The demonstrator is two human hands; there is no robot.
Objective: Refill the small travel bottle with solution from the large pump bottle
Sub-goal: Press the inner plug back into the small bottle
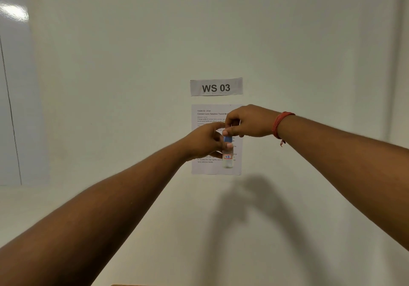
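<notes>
A: Your left hand (205, 141) grips the small travel bottle (228, 156) at centre; your right hand (247, 122), at one o'clock, pinches its blue cap (228, 139).

B: Early, I'd judge: the cap's still on, and no pump bottle is in view.

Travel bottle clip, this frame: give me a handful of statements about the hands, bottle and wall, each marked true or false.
1. The left hand holds the travel bottle by its body. True.
2. The right hand grips the blue cap from above. True.
3. The bottle stands on a table. False: it is held up in the air in front of the wall sheet.
4. The sign above the sheet reads WS 07. False: it reads WS 03.
5. A red wristband is on the right wrist. True.
6. The large pump bottle stands beside the hands. False: no pump bottle is in view.
</notes>
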